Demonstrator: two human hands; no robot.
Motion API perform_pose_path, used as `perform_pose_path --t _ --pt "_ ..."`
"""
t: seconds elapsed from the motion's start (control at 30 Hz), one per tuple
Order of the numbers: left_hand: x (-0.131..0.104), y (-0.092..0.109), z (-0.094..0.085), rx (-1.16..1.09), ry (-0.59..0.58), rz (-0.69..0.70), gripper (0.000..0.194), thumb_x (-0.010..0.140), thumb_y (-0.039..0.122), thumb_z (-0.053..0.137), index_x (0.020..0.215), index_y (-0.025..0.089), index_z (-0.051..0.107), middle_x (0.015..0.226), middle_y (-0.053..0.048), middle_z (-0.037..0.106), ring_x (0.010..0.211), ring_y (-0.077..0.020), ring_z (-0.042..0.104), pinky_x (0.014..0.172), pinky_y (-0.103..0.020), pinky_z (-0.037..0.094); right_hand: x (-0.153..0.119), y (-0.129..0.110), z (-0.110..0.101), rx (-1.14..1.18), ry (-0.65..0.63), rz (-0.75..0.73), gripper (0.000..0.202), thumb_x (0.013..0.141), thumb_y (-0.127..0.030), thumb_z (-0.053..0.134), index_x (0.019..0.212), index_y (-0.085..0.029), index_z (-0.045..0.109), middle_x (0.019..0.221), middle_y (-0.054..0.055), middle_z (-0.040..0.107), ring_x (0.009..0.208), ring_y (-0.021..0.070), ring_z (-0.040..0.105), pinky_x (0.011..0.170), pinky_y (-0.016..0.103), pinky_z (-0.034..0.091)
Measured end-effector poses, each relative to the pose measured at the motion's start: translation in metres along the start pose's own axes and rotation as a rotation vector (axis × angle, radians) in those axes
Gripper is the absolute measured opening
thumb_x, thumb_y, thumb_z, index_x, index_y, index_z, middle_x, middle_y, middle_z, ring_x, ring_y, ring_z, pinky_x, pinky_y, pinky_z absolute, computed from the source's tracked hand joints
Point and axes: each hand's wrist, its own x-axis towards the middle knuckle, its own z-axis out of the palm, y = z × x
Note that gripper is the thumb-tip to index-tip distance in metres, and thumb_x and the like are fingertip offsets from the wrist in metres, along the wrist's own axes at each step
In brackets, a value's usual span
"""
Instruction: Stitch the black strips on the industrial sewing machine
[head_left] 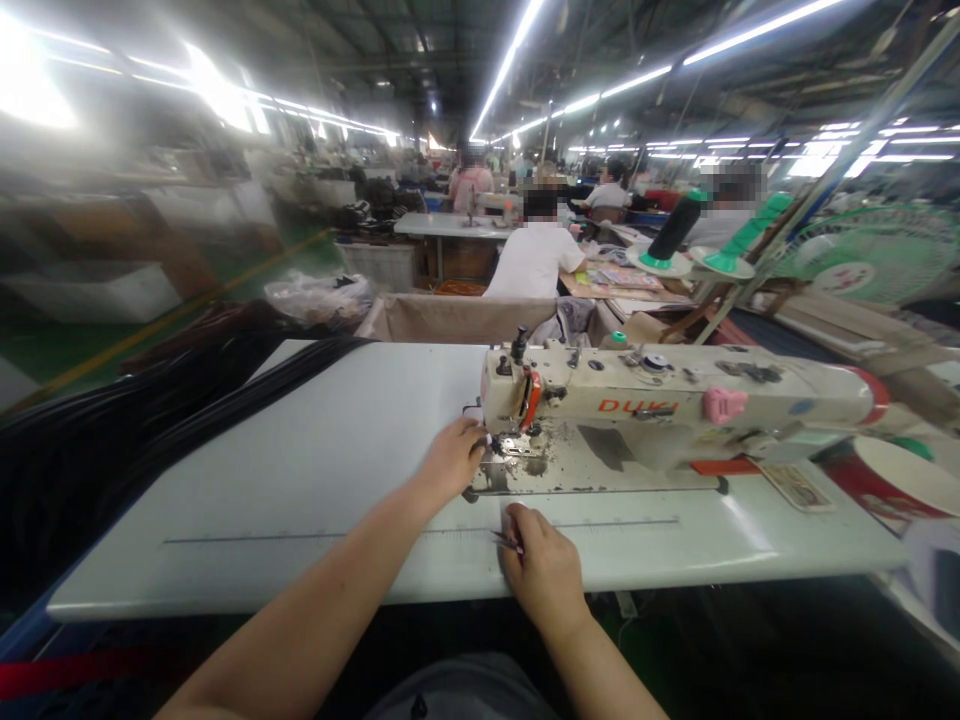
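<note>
An industrial sewing machine (660, 390) stands on a pale worktable (315, 470). My left hand (452, 462) is at its needle end, fingers curled together close beside the presser foot (514, 445). What those fingers pinch, if anything, is too small to make out. Nearer to me, my right hand (546, 565) rests over the front part of the table, closed around thread snips (508, 542). Their thin pointed blades stick out to the left; the grip is hidden in the palm. A printed ruler line (300, 537) runs along the tabletop by this hand.
Long black strips (225, 400) lie in a heap over the table's left side. Behind the machine are a fabric-lined bin (442, 315), a seated person in white (529, 258) and thread cones (675, 232). A banknote (795, 485) lies right, near a red-and-white tub (892, 480).
</note>
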Motion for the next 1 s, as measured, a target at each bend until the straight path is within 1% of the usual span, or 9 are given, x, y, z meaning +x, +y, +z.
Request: perform_pose_path --t 0.13,0.3,0.4,0.47,0.5,0.6,0.67,0.83,1.0 --pt "0.026 -0.013 0.004 -0.005 -0.015 0.041 0.032 0.093 0.014 0.058 0.120 0.022 0.074 0.145 -0.008 0.061 0.133 -0.0244 0.057 0.118 -0.041 0.045 -0.001 0.001 0.000 -0.005 0.025 -0.007 0.027 0.088 -0.010 0.050 0.112 -0.018 0.060 0.085 0.004 0.068 0.070 0.0191 0.061 0.065 0.029 0.042" --pt "0.049 -0.016 0.007 0.000 -0.056 0.103 0.032 0.092 0.014 0.057 0.117 0.021 0.076 0.134 -0.008 0.069 0.132 -0.0266 0.058 0.117 -0.040 0.045 -0.003 0.000 0.002 -0.014 0.032 -0.002 0.026 0.089 -0.011 0.050 0.112 -0.018 0.060 0.084 0.004 0.067 0.070 0.0190 0.061 0.065 0.029 0.041" --pt "0.055 -0.017 0.003 0.008 -0.073 0.158 0.031 0.091 0.014 0.060 0.117 0.021 0.076 0.136 -0.007 0.069 0.135 -0.0266 0.056 0.120 -0.039 0.041 -0.003 -0.001 0.002 -0.015 0.042 -0.004 0.024 0.089 -0.010 0.050 0.110 -0.019 0.060 0.082 0.003 0.066 0.068 0.0185 0.060 0.064 0.028 0.041" --pt "0.056 -0.018 -0.001 0.014 -0.078 0.188 0.030 0.090 0.016 0.063 0.116 0.023 0.076 0.136 -0.006 0.069 0.136 -0.0265 0.055 0.121 -0.040 0.039 -0.003 -0.001 0.001 -0.009 0.044 -0.002 0.023 0.089 -0.010 0.050 0.108 -0.019 0.059 0.081 0.002 0.065 0.067 0.0182 0.059 0.064 0.028 0.040" --pt "0.054 -0.018 -0.003 0.018 -0.077 0.194 0.028 0.091 0.018 0.063 0.115 0.023 0.076 0.133 -0.006 0.071 0.134 -0.0266 0.056 0.120 -0.041 0.040 -0.003 -0.001 0.001 -0.007 0.043 -0.001 0.023 0.090 -0.010 0.050 0.108 -0.019 0.059 0.080 0.002 0.065 0.067 0.0182 0.059 0.064 0.028 0.040" --pt "0.045 -0.021 -0.010 0.025 -0.073 0.186 0.020 0.090 0.025 0.067 0.107 0.022 0.079 0.117 -0.008 0.076 0.117 -0.0270 0.064 0.108 -0.041 0.049 -0.003 -0.002 0.001 -0.011 0.043 -0.003 0.023 0.090 -0.011 0.050 0.110 -0.019 0.060 0.081 0.003 0.065 0.068 0.0182 0.059 0.064 0.028 0.040" --pt "0.037 -0.022 -0.013 0.022 -0.071 0.177 0.014 0.089 0.026 0.071 0.099 0.023 0.080 0.109 -0.007 0.078 0.108 -0.0256 0.067 0.102 -0.040 0.052 -0.002 -0.003 0.001 -0.019 0.051 -0.008 0.023 0.090 -0.010 0.050 0.109 -0.018 0.060 0.080 0.003 0.064 0.066 0.0180 0.058 0.063 0.028 0.039" --pt "0.028 -0.019 -0.013 0.005 -0.046 0.125 0.009 0.085 0.024 0.076 0.092 0.025 0.082 0.107 -0.005 0.078 0.104 -0.0242 0.068 0.099 -0.039 0.051 -0.001 -0.004 0.001 -0.041 0.065 -0.013 0.022 0.088 -0.010 0.050 0.106 -0.017 0.061 0.078 0.002 0.063 0.064 0.0180 0.056 0.061 0.029 0.038" --pt "0.021 -0.007 -0.013 -0.005 -0.006 0.033 0.009 0.084 0.021 0.077 0.090 0.024 0.082 0.101 -0.004 0.078 0.099 -0.0235 0.069 0.096 -0.038 0.052 0.000 -0.004 -0.002 -0.035 0.039 -0.006 0.021 0.088 -0.011 0.052 0.105 -0.017 0.061 0.078 0.003 0.063 0.064 0.0174 0.056 0.061 0.029 0.038"
